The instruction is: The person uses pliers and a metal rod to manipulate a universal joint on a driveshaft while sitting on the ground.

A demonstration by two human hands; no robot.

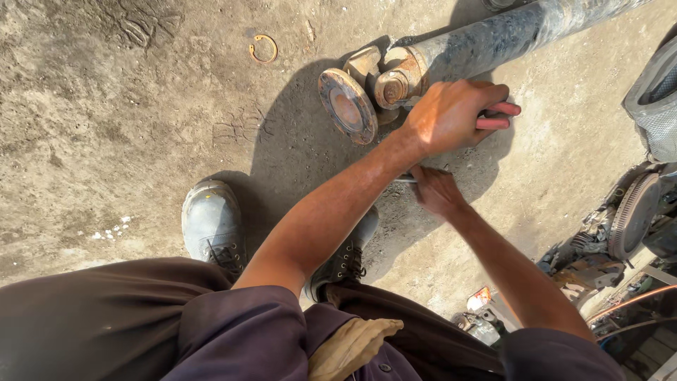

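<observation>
Drive shaft (508, 32): it lies on the dusty concrete floor (106, 106) with its long axis running from the rusty round flange (347, 106) at its near end up and away to the right, where the tube is cut off by the top frame edge. The flange face points left and slightly toward you. The rusty universal joint (393, 85) sits between flange and tube.

Your left hand (451, 113) is closed around the red handles of a pair of pliers (499, 116), just below the joint. The plier jaws are hidden under the hand, so what they bite on cannot be determined.

Your right hand (436, 190) sits further below the joint, in shadow, fingers curled on a thin metal tool (403, 179); only a short stub of it shows, and its kind cannot be made out.

An open snap ring (263, 49) lies on the floor, well left of the flange. Your two shoes (211, 222) stand below the flange. Engine parts (635, 212) lie right of the shaft, partly cut off.
</observation>
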